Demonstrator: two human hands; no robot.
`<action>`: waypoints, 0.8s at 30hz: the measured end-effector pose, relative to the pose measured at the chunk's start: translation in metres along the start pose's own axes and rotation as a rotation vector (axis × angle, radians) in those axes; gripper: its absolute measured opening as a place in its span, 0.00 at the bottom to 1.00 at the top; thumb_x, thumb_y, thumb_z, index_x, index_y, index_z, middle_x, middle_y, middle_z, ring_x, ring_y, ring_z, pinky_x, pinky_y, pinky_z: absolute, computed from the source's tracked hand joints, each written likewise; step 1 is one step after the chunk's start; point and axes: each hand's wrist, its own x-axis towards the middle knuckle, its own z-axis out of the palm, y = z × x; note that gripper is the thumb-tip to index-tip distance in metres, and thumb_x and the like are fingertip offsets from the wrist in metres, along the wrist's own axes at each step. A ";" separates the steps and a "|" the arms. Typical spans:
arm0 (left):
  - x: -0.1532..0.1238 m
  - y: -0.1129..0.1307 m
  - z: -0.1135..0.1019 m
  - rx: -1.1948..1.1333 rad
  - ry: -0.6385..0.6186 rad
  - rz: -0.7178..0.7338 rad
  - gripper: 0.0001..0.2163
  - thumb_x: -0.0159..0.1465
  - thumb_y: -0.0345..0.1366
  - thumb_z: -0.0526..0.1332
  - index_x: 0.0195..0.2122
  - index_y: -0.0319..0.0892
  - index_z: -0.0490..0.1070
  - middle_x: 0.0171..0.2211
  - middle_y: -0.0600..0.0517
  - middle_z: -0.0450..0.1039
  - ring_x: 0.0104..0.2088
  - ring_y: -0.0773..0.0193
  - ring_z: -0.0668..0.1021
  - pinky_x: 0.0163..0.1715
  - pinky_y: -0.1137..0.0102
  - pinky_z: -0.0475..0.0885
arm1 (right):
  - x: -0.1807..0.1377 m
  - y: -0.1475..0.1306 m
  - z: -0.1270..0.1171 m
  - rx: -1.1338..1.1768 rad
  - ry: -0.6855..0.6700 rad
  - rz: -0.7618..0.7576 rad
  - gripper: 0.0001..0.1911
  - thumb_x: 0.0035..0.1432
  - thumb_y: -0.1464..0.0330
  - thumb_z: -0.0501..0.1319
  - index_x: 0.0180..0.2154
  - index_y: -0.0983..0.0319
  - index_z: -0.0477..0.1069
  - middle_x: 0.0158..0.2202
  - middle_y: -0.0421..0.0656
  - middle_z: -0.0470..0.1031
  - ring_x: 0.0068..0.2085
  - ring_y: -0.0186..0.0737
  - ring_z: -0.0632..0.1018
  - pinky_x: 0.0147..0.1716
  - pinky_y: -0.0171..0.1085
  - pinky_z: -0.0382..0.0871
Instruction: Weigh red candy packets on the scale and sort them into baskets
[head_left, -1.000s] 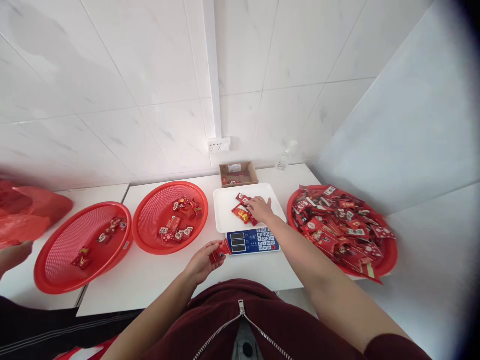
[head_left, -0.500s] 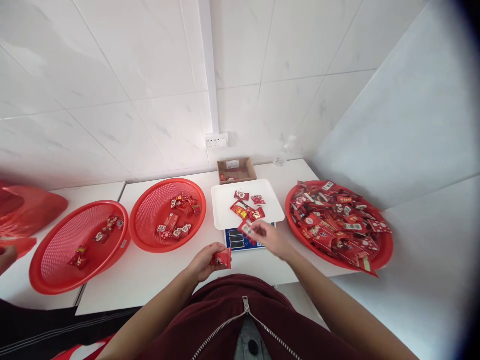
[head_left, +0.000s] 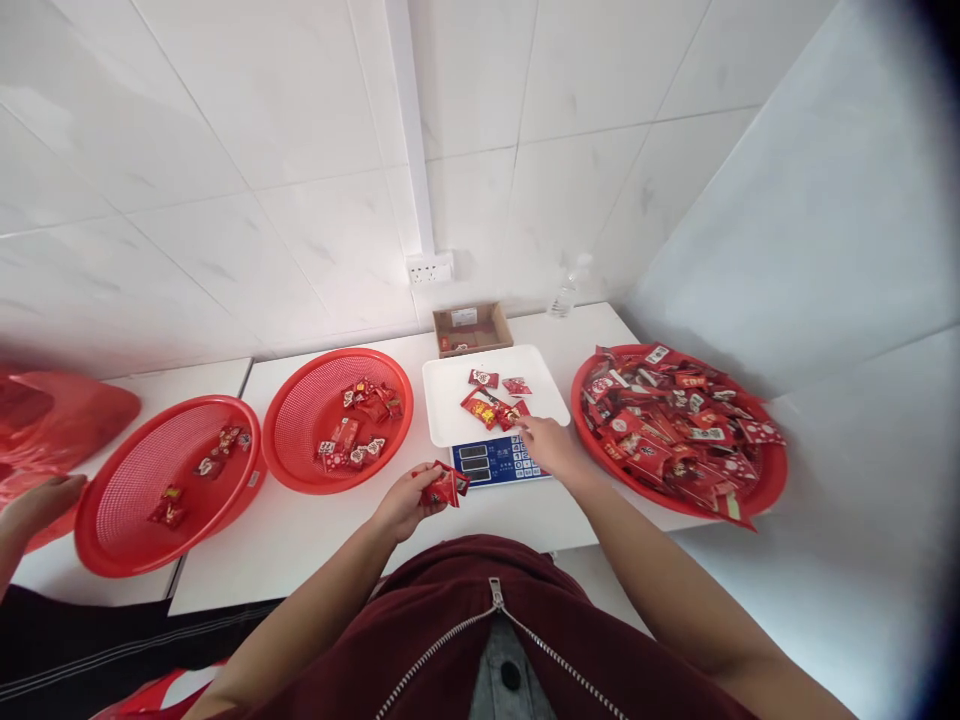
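My left hand (head_left: 405, 503), in front of the scale, is closed around small red snack packets (head_left: 448, 486). My right hand (head_left: 546, 443) reaches over the front edge of the white weighing tray (head_left: 446, 400). Its fingertips are pinched at the near end of a red snack packet (head_left: 511, 412) lying there. Beside that one lie a red-and-yellow packet (head_left: 480, 409) and two smaller red packets, one of them a packet with white lettering (head_left: 484, 379). Below the tray shows the blue keypad panel of the scale (head_left: 501, 460).
At right stands a red basket (head_left: 581, 400) heaped with red packets. Two red baskets, a nearer one (head_left: 300, 482) and a farther one (head_left: 94, 560), hold several packets each. Behind the tray are a cardboard box (head_left: 472, 330) and a clear bottle (head_left: 562, 295). Another person's hand (head_left: 45, 503) touches the leftmost basket.
My right hand has gone forward from the scale's panel to the tray; the packet it held is now apparently in my left hand. The other person's hand has moved to the left basket's rim.
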 end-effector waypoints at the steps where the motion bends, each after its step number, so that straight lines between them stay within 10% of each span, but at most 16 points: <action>1: -0.001 0.001 -0.002 -0.010 0.013 -0.001 0.07 0.56 0.36 0.64 0.32 0.40 0.68 0.26 0.54 0.73 0.26 0.70 0.73 0.29 0.75 0.68 | 0.008 0.001 -0.002 -0.089 -0.005 0.007 0.16 0.59 0.71 0.52 0.46 0.60 0.73 0.44 0.50 0.76 0.50 0.52 0.72 0.47 0.47 0.64; 10: -0.001 -0.007 -0.009 -0.016 0.022 -0.004 0.08 0.56 0.38 0.64 0.32 0.41 0.69 0.28 0.53 0.75 0.29 0.67 0.74 0.32 0.73 0.66 | 0.006 -0.001 0.004 0.070 0.041 -0.059 0.18 0.59 0.70 0.52 0.50 0.60 0.71 0.50 0.47 0.74 0.50 0.46 0.72 0.51 0.43 0.64; 18: 0.003 -0.017 0.010 0.249 -0.142 0.062 0.14 0.52 0.43 0.67 0.33 0.39 0.71 0.26 0.53 0.74 0.25 0.70 0.72 0.29 0.73 0.65 | -0.064 -0.039 0.038 0.748 -0.540 -0.191 0.37 0.48 0.62 0.66 0.59 0.57 0.58 0.57 0.50 0.66 0.52 0.47 0.72 0.49 0.47 0.68; 24: 0.004 -0.021 0.021 0.308 -0.189 0.099 0.17 0.51 0.43 0.69 0.35 0.38 0.68 0.28 0.50 0.74 0.28 0.65 0.75 0.31 0.70 0.68 | -0.075 -0.052 0.054 0.962 -0.546 -0.123 0.44 0.43 0.61 0.70 0.59 0.58 0.55 0.57 0.49 0.65 0.54 0.46 0.70 0.56 0.47 0.60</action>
